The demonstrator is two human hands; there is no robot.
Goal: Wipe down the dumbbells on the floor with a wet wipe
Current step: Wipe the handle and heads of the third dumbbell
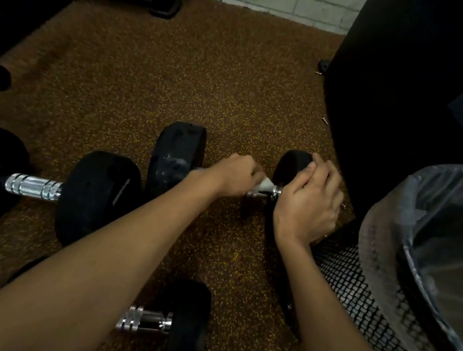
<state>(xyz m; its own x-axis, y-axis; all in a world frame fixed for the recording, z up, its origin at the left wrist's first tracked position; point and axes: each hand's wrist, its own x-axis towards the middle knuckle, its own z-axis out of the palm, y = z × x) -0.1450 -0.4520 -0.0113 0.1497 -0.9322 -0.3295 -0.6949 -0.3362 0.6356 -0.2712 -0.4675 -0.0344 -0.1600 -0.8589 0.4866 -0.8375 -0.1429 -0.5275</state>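
The left hand (236, 176) pinches the wet wipe (267, 184) around the chrome handle (274, 191) of the far dumbbell (176, 163) on the floor (149, 71). The right hand (309, 200) grips its right head. Holding that head firm and twisting the wipe along the handle's grooves should clean best.

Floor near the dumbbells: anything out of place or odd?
Yes: small loose screws or nails lie on the floor, one beside the tall black object, another farther back. Stray hardware, looks dropped. The dumbbell under the wipe looks intact.
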